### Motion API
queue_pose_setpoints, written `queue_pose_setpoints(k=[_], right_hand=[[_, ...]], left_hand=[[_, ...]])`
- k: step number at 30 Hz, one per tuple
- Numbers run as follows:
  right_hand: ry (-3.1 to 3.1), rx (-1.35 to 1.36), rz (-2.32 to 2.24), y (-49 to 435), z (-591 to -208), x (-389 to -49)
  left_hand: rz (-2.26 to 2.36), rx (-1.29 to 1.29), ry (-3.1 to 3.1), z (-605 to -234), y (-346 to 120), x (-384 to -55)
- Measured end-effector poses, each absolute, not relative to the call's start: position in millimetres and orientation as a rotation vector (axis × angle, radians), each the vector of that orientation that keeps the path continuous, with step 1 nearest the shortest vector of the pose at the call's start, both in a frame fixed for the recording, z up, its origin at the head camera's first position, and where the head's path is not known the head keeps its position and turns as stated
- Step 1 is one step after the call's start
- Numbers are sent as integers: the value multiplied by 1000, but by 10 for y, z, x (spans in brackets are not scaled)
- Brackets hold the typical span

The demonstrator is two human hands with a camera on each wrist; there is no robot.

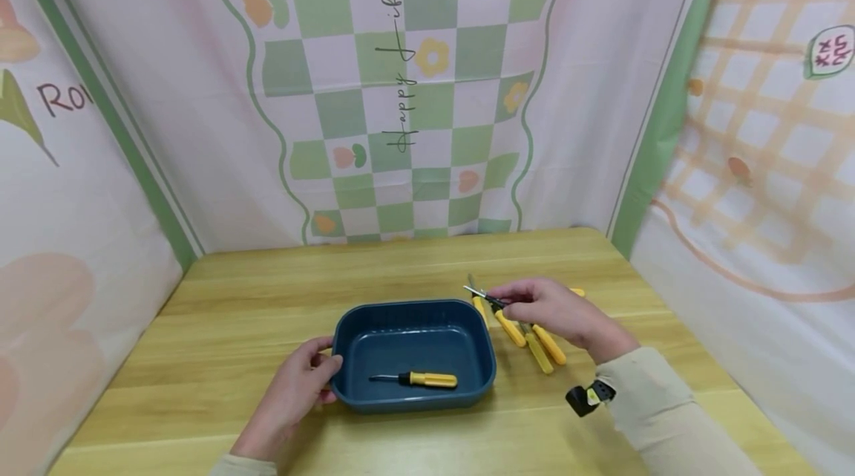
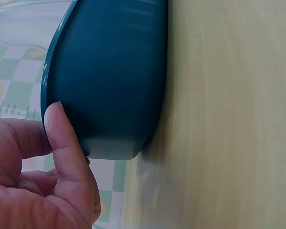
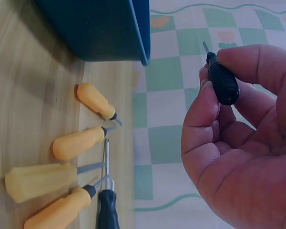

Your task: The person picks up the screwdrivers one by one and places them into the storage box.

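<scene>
My left hand (image 1: pixel 302 381) grips the left wall of a dark blue rectangular tray (image 1: pixel 412 408), thumb on one side of the rim and fingers on the other. Inside it lies a yellow-handled screwdriver (image 1: pixel 427 380), its shaft pointing left. My right hand (image 1: pixel 544 310) pinches a small black-handled screwdriver (image 3: pixel 222 82) between thumb and fingers, above the table to the right of the tray. Below that hand, several yellow-handled screwdrivers (image 3: pixel 40 182) lie loosely in a group. A second black-handled screwdriver (image 3: pixel 107 210) lies among them in the right wrist view.
The wooden table (image 1: pixel 254 313) carries the tray near its middle, with the screwdriver group to the right. A printed cloth curtain (image 1: pixel 401 90) hangs behind the table, and more cloth hangs at both sides. A black strap device (image 1: pixel 591 396) hangs from the right wrist.
</scene>
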State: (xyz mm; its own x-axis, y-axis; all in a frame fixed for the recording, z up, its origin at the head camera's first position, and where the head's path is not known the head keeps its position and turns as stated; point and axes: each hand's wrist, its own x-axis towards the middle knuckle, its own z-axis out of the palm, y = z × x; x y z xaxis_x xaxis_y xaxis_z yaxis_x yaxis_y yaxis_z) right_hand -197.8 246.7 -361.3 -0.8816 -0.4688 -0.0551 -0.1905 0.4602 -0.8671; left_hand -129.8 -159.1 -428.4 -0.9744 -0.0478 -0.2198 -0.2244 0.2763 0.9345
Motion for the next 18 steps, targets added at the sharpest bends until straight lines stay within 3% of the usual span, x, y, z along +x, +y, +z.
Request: queue_pose_setpoints(k=[18], right_hand=[[2432,-574,-1318,2172,-3588,-2000]], left_hand=[[1787,-255,2384,-4298,-1597,-1305]])
